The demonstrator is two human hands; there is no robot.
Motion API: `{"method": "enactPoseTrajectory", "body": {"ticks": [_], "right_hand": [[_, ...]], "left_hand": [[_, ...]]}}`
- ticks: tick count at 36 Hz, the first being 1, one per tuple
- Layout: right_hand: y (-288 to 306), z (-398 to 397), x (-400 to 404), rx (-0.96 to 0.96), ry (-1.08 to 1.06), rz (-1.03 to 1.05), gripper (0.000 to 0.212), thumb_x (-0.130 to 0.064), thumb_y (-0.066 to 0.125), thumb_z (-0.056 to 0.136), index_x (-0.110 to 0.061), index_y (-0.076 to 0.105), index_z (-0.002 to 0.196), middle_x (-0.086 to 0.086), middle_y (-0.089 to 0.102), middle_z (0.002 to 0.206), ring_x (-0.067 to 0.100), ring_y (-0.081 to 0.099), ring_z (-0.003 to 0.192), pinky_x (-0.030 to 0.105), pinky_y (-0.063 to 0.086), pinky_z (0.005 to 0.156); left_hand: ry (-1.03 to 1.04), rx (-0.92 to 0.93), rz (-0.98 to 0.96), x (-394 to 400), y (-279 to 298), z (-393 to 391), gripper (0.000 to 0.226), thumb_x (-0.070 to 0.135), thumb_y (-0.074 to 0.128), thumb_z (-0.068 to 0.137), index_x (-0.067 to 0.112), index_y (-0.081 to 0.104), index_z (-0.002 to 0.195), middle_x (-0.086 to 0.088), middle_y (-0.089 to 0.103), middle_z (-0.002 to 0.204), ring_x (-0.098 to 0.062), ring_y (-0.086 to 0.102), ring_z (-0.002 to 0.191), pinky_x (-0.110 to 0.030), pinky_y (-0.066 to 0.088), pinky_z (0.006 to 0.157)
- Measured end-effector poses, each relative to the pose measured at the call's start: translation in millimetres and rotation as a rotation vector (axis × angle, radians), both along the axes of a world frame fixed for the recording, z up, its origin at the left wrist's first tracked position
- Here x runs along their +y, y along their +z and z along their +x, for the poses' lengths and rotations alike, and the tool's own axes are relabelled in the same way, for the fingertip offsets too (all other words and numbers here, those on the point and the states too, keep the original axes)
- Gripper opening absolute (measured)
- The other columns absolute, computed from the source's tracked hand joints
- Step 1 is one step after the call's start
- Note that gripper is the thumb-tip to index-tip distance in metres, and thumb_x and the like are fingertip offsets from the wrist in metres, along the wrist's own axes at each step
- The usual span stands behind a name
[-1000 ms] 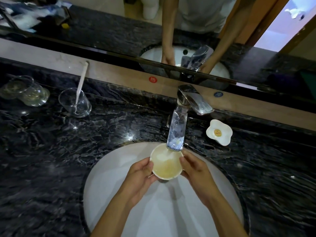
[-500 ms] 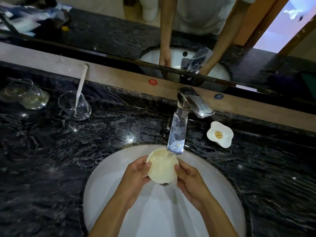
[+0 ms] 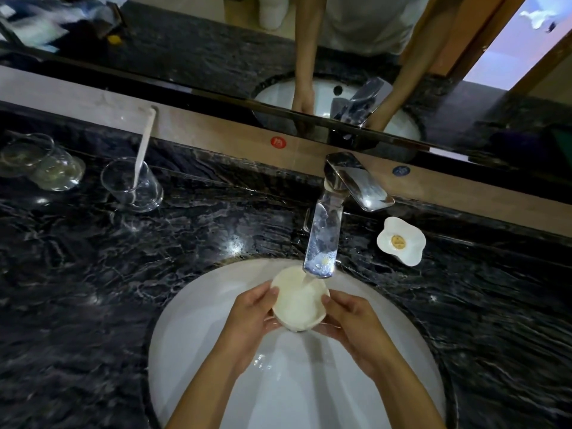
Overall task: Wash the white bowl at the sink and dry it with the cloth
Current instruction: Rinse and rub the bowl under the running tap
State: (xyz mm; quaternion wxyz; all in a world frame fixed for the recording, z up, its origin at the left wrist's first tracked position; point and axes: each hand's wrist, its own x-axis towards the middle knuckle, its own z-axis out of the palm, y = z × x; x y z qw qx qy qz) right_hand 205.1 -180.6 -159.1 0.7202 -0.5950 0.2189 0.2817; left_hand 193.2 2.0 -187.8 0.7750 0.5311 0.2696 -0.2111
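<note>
The small white bowl [image 3: 298,300] is held over the white sink basin [image 3: 192,329], directly under the chrome tap's spout [image 3: 322,243]. Water runs from the spout into the bowl. My left hand [image 3: 250,317] grips the bowl's left side, thumb on the rim. My right hand [image 3: 353,323] cups its right side and underside. The bowl is tilted slightly away from me. No cloth is in view.
Dark marble counter [image 3: 93,274] surrounds the basin. A glass with a white toothbrush [image 3: 133,184] and more glassware [image 3: 40,162] stand at the back left. A white flower-shaped dish [image 3: 402,241] lies right of the tap. A mirror [image 3: 216,51] runs along the back.
The bowl has been turned and tipped between my hands under the running water; the yellowish water it held a second ago has gone, and the inside now looks white.
</note>
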Motion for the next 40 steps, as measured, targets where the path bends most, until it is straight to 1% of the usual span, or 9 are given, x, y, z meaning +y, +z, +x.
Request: {"method": "enactPoseTrajectory", "body": {"ticks": [8, 11, 15, 20, 25, 29, 34, 37, 40], "right_hand": [[-10, -7, 3, -0.030, -0.108, 0.124, 0.029, 0.000, 0.052, 0.098, -0.007, 0.065, 0.123, 0.012, 0.074, 0.116, 0.025, 0.073, 0.102, 0.030, 0.061, 0.072], [-7, -7, 2, -0.066, -0.108, 0.071, 0.032, 0.003, 0.059, 0.094, -0.014, 0.067, 0.120, 0.004, 0.077, 0.112, 0.016, 0.073, 0.101, 0.026, 0.060, 0.075], [0, -5, 6, -0.137, -0.059, -0.065, 0.029, 0.001, 0.067, 0.089, -0.016, 0.071, 0.112, 0.002, 0.078, 0.106, 0.018, 0.074, 0.097, 0.032, 0.062, 0.079], [-2, -1, 8, -0.141, 0.021, -0.205, 0.020, -0.005, 0.068, 0.091, -0.007, 0.073, 0.110, 0.008, 0.077, 0.104, 0.022, 0.075, 0.092, 0.033, 0.062, 0.071], [-13, -4, 8, -0.050, 0.030, -0.121, 0.023, -0.005, 0.054, 0.100, -0.006, 0.070, 0.116, 0.012, 0.076, 0.110, 0.025, 0.075, 0.097, 0.032, 0.062, 0.076], [-22, -9, 7, 0.010, -0.036, -0.011, 0.025, -0.002, 0.052, 0.100, -0.003, 0.066, 0.120, 0.015, 0.076, 0.111, 0.029, 0.073, 0.104, 0.035, 0.061, 0.082], [-23, -12, 3, -0.029, -0.102, 0.048, 0.031, 0.002, 0.057, 0.095, -0.012, 0.068, 0.121, 0.011, 0.074, 0.116, 0.026, 0.070, 0.109, 0.031, 0.060, 0.079], [-17, -11, 2, -0.068, -0.095, 0.010, 0.034, 0.002, 0.061, 0.093, -0.014, 0.067, 0.122, 0.004, 0.076, 0.115, 0.020, 0.072, 0.105, 0.028, 0.060, 0.077], [-13, -6, 4, -0.094, -0.070, -0.068, 0.029, -0.001, 0.065, 0.091, -0.012, 0.070, 0.117, 0.006, 0.077, 0.109, 0.022, 0.074, 0.100, 0.038, 0.062, 0.083]], "left_hand": [[-0.045, -0.110, 0.074, 7, -2, 1, 0.030, 0.003, 0.053, 0.100, 0.018, 0.072, 0.118, -0.008, 0.074, 0.117, -0.028, 0.070, 0.110, -0.044, 0.059, 0.091], [-0.047, -0.079, 0.094, 7, -10, -1, 0.037, -0.004, 0.048, 0.100, 0.020, 0.070, 0.116, -0.009, 0.075, 0.114, -0.029, 0.069, 0.105, -0.042, 0.061, 0.080], [-0.075, -0.029, 0.141, 1, -15, -4, 0.048, -0.011, 0.039, 0.097, 0.021, 0.071, 0.112, -0.006, 0.078, 0.102, -0.030, 0.073, 0.095, -0.038, 0.059, 0.064], [-0.055, 0.014, 0.187, -4, -16, -4, 0.032, 0.001, 0.043, 0.101, 0.011, 0.070, 0.115, -0.015, 0.074, 0.114, -0.031, 0.072, 0.103, -0.035, 0.063, 0.069], [-0.017, 0.012, 0.186, 0, -9, 1, 0.023, 0.011, 0.051, 0.103, 0.010, 0.069, 0.117, -0.017, 0.072, 0.115, -0.032, 0.071, 0.103, -0.026, 0.060, 0.062], [-0.057, -0.030, 0.156, 7, -5, 2, 0.030, 0.013, 0.058, 0.100, 0.019, 0.066, 0.128, -0.010, 0.073, 0.119, -0.028, 0.069, 0.109, -0.025, 0.060, 0.071], [-0.019, -0.047, 0.082, 12, -7, -1, 0.032, 0.006, 0.062, 0.096, 0.018, 0.066, 0.125, -0.008, 0.073, 0.119, -0.028, 0.069, 0.110, -0.041, 0.061, 0.086], [0.039, -0.008, 0.039, 7, -10, -2, 0.027, 0.004, 0.055, 0.100, 0.019, 0.067, 0.120, -0.007, 0.074, 0.114, -0.028, 0.070, 0.104, -0.042, 0.061, 0.081], [0.043, 0.042, 0.038, 0, -9, -3, 0.024, 0.008, 0.051, 0.103, 0.021, 0.069, 0.113, -0.009, 0.073, 0.109, -0.026, 0.072, 0.095, -0.032, 0.060, 0.065]]}}
